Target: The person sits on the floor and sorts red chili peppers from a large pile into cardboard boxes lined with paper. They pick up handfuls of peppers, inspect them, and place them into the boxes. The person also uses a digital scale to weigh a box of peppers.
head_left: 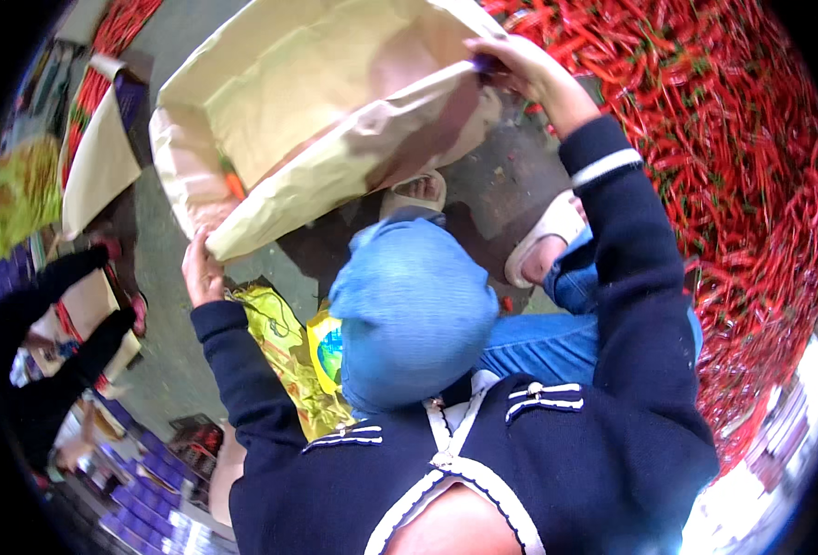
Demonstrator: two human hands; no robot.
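A large box lined with tan paper (pixel 353 148) is held up tilted at the top middle, with a small red and green piece at its inner left end. My left hand (pixel 204 273) grips its near left corner. My right hand (pixel 529 74) is closed round its right end, the fingertips partly shadowed. Below the box are my bent knee in blue denim (pixel 409 314) and sandalled feet (pixel 543 245). Crumpled yellow bags (pixel 279 342) lie under my left arm.
A big heap of red chillies (pixel 724 185) covers the right side. At left stand paper-lined boxes of chillies (pixel 99 162) and a yellow-green sack (pixel 20 194). Another person's dark-clothed legs (pixel 67 314) are at lower left, near purple stacked boxes (pixel 141 499). Grey floor (pixel 164 379) lies between.
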